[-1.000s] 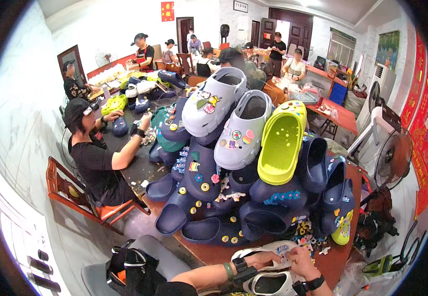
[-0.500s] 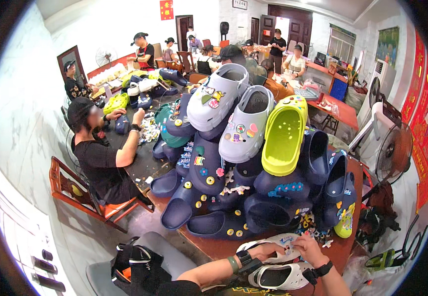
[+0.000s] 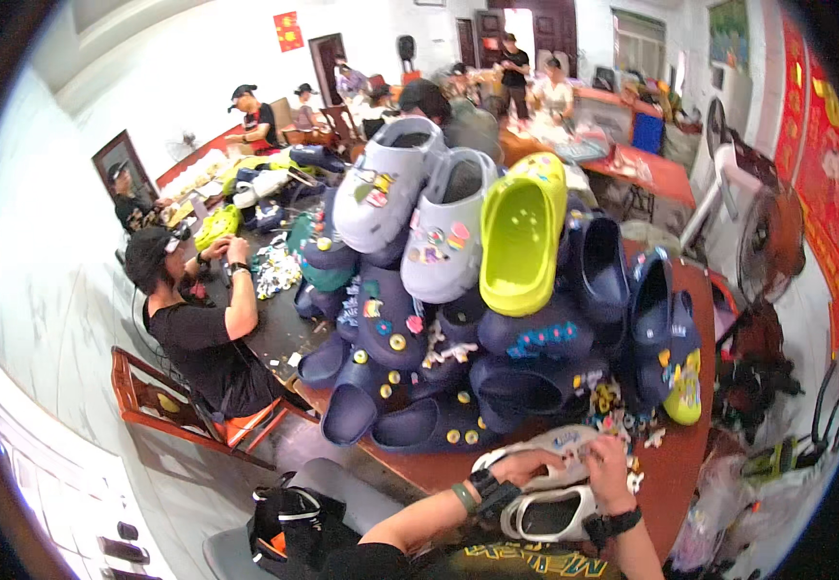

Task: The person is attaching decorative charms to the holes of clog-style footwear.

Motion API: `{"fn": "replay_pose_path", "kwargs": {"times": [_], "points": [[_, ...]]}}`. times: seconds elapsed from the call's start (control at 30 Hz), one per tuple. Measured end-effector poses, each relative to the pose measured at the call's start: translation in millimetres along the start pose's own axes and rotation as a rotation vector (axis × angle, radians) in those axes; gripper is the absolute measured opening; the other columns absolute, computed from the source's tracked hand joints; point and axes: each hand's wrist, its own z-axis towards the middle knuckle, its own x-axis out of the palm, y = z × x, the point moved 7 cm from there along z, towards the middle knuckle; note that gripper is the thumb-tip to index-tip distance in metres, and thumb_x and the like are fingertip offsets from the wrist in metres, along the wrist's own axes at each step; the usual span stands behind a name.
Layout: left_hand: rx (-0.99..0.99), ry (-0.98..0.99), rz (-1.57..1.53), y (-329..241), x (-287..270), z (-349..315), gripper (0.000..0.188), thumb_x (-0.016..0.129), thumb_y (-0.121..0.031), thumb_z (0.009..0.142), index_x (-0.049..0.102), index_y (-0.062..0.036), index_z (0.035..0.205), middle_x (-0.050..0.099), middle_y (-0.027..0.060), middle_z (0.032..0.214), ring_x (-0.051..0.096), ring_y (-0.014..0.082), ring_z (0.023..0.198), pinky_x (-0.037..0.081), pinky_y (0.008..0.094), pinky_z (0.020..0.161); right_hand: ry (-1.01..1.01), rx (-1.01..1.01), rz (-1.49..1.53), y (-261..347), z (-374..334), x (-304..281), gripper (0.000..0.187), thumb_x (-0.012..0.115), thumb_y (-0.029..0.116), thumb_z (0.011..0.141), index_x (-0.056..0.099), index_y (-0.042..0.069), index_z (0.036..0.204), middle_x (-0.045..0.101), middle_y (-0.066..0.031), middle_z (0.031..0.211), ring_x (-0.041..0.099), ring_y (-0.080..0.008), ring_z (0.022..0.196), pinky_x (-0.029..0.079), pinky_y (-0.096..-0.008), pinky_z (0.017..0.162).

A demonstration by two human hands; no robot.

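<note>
At the near edge of the table I hold a white clog (image 3: 563, 447) between both hands. My left hand (image 3: 526, 468) reaches into its opening, fingers bent around the upper. My right hand (image 3: 609, 466) closes at the toe, fingertips against the front; whether a small charm is between them is too blurred to tell. Just below lies a second white clog (image 3: 549, 512), its opening facing up, partly behind my right wrist. Loose colourful charms (image 3: 613, 411) are scattered beyond my right hand.
A tall heap of navy clogs (image 3: 535, 387) fills the table ahead, topped by lavender clogs (image 3: 448, 232) and a lime clog (image 3: 524, 237). A co-worker (image 3: 202, 319) sits at the left. A chair with a black bag (image 3: 289, 527) stands by my left arm; a fan (image 3: 767, 237) is at right.
The view has tilted and shifted, blurring the picture. My right hand is more upright at the clog's toe. The seated co-worker's hands have come together, raised in front of them.
</note>
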Motion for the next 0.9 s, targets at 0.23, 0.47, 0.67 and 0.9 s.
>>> {"fn": "replay_pose_path", "kwargs": {"times": [0.23, 0.47, 0.67, 0.9], "points": [[-0.014, 0.017, 0.301, -18.1, -2.8, -19.6, 0.034, 0.059, -0.003, 0.082, 0.06, -0.0009, 0.115, 0.064, 0.009, 0.112, 0.058, 0.0168, 0.107, 0.045, 0.0312, 0.095, -0.03, 0.51, 0.614, -36.3, 5.6, 1.2, 0.015, 0.062, 0.007, 0.088, 0.065, 0.0, 0.101, 0.064, -0.0006, 0.088, 0.058, -0.0074, 0.081, 0.046, -0.0225, 0.074], [-0.418, -0.17, -0.741, -3.1, 18.1, -4.3, 0.045, 0.058, 0.009, 0.075, 0.055, 0.0017, 0.119, 0.063, 0.0134, 0.111, 0.063, 0.026, 0.1, 0.051, 0.0392, 0.091, 0.171, 0.586, 0.541, -43.7, -0.2, 0.1, 0.018, 0.069, 0.009, 0.081, 0.068, 0.0, 0.097, 0.064, 0.0003, 0.083, 0.057, -0.0071, 0.079, 0.046, -0.0224, 0.073], [-0.434, -0.183, -0.692, -1.8, 26.4, -10.9, 0.044, 0.057, 0.008, 0.076, 0.054, 0.0018, 0.12, 0.063, 0.0132, 0.112, 0.063, 0.0255, 0.101, 0.05, 0.038, 0.091, 0.353, 0.143, 0.279, -28.7, 14.5, 13.3, 0.012, 0.068, 0.008, 0.078, 0.069, 0.001, 0.087, 0.067, -0.0023, 0.077, 0.059, -0.0081, 0.075, 0.047, -0.0252, 0.073], [-0.423, -0.198, -0.617, -5.5, 7.6, -2.8, 0.033, 0.059, 0.004, 0.078, 0.059, 0.005, 0.111, 0.065, 0.0107, 0.108, 0.063, 0.0188, 0.095, 0.05, 0.033, 0.085, 0.721, 0.126, 0.244, -37.1, 66.2, 31.8, 0.014, 0.07, 0.015, 0.075, 0.065, 0.003, 0.079, 0.064, -0.004, 0.072, 0.058, -0.0124, 0.069, 0.047, -0.0298, 0.064]]}}
